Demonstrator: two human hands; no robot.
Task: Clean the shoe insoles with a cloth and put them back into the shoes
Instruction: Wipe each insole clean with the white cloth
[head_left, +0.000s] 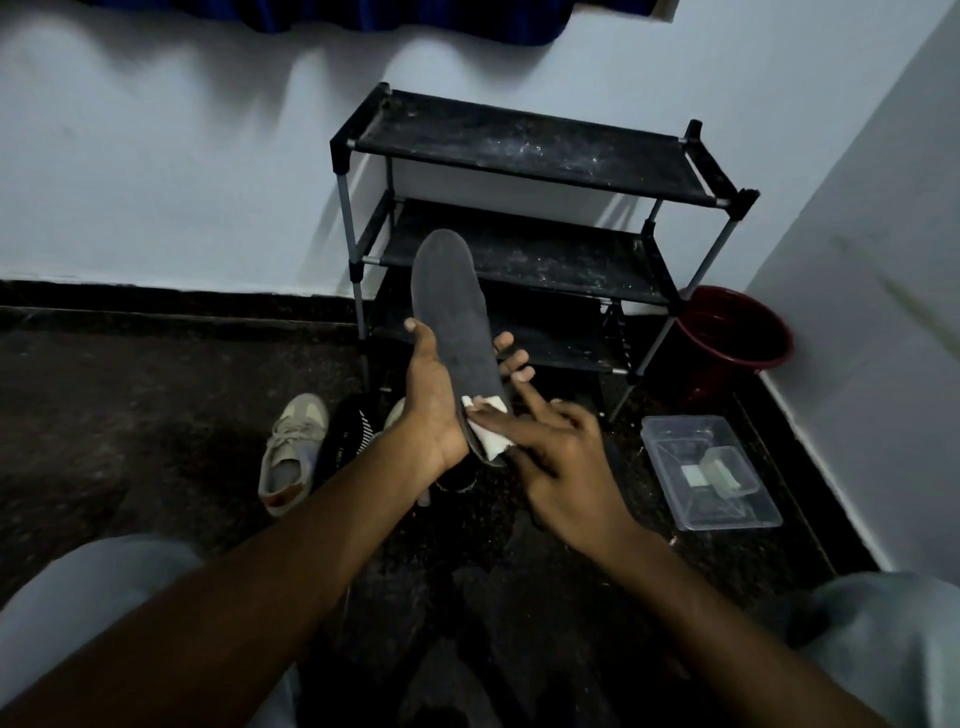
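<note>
— Your knees (88, 592) frame the bottom of the view. Between them your left hand (434, 415) grips an insole (452, 312), thumb on one edge and fingers curled round the other from behind. The toe end stands up past your fingertips.

— Your right hand (566, 467) lays fairly straight fingers across a white cloth (488, 434) and presses it on the heel end, just beside your left palm. That thumb is hidden, so you may or may not be pinching the cloth.

— By my reading you're mid-wipe on this insole, and refitting is yet to come.

— Agreed. A pale shoe (293, 452) lies on the floor, left of your left wrist. Whether an insole sits inside it, or whether a second insole is already cleaned, I can't tell.

— Any writing for you to check?

— A dark striped thing (345, 431) between that shoe and your left wrist bears small white marks, too blurred to read. No brand shows on the insole or the shoe.

— Beyond your fingertips stands a dusty rack (519, 145). Right of your right fingers sit a red bucket (737, 332) and a clear box (670, 457), neither with a readable label.
</note>
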